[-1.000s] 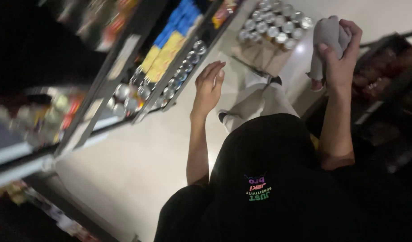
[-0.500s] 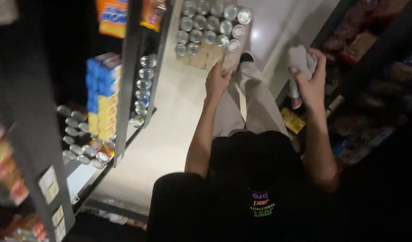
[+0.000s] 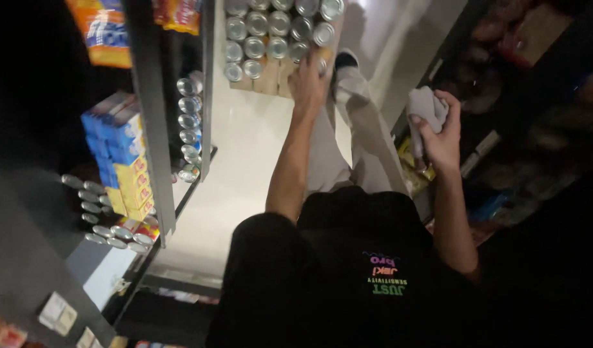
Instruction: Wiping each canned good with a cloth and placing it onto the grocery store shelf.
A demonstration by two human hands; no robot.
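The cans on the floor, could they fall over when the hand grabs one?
Maybe. The left hand reaches down to the edge of the tray of cans on the floor, so a bumped can might tip or roll away. The right hand is full with a grey cloth, so it probably cannot help catch one. The person's foot is right beside the tray and could knock it.
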